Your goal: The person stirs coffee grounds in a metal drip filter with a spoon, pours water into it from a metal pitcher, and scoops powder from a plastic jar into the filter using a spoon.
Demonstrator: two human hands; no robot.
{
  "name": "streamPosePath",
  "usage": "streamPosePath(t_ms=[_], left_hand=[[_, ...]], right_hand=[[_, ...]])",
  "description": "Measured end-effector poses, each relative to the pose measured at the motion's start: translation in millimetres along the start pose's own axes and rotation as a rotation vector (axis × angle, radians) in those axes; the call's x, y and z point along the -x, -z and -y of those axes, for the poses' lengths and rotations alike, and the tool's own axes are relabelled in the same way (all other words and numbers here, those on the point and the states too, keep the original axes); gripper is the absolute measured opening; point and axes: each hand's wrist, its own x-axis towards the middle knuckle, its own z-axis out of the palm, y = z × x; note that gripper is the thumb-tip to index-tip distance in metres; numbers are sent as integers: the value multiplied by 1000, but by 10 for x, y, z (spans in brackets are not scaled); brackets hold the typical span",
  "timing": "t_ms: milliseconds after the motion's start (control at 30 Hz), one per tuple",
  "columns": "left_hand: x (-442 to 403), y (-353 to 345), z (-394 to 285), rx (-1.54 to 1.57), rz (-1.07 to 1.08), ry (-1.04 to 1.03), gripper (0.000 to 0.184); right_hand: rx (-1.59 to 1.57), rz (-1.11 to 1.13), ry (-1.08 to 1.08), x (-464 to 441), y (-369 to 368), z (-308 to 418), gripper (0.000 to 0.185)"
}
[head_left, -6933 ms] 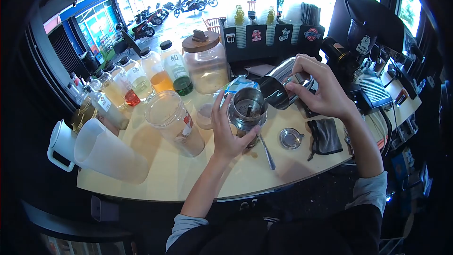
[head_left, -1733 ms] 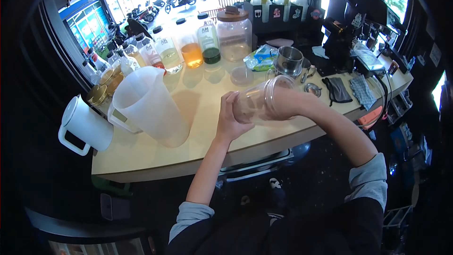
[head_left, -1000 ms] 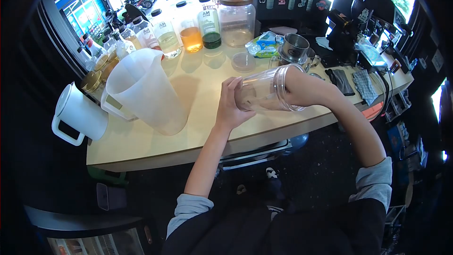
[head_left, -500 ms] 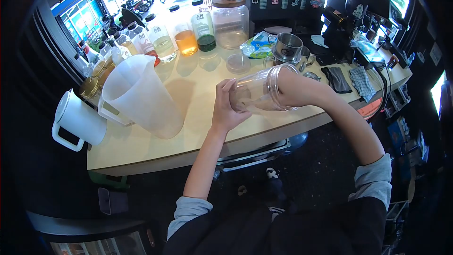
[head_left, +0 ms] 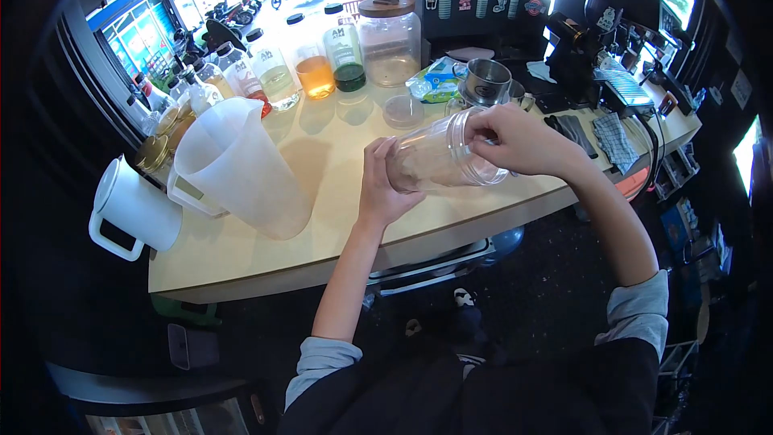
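Observation:
A clear jar (head_left: 431, 157) is tilted nearly on its side above the table's front edge, its mouth facing right. My left hand (head_left: 385, 185) is wrapped round its base end. At the jar's mouth is my right hand (head_left: 515, 141), fingers curled together; whatever they hold, if anything, is hidden. Behind it a metal drip filter (head_left: 488, 80) rests on a glass mug, partly covered by the hand. A round clear lid (head_left: 403, 112) lies on the table beside a blue and green packet (head_left: 439, 80).
A large frosted pitcher (head_left: 250, 169) and a white jug (head_left: 135, 209) stand at the left. Bottles of coloured liquid (head_left: 314, 72) and a wooden-lidded jar (head_left: 390, 44) line the back. Grey cloth (head_left: 573, 135), checked cloth (head_left: 615, 142) and a coffee machine are right.
My right hand, lately inside the jar, has drawn back to its mouth. Earlier, the jar stood upright on the table while my hands were at the filter with a metal container.

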Motion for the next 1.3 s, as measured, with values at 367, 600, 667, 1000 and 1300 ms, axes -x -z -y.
streamPosePath(t_ms=[367,600,667,1000,1300], left_hand=[[-4,16,-8,-40,0,4,93],[-4,21,-11,-64,-27,23,92],[-9,19,-20,-72,-34,27,91],[2,6,19,-112,-143,163,88],[-7,6,77,-229,-200,308,91]], right_hand=[[-107,14,-31,76,49,-87,14],[-235,-56,-89,118,178,-162,17],[-258,-48,-110,141,257,-143,14],[-406,-107,-170,166,548,-245,16],[-477,-113,-143,43,799,-530,15]])
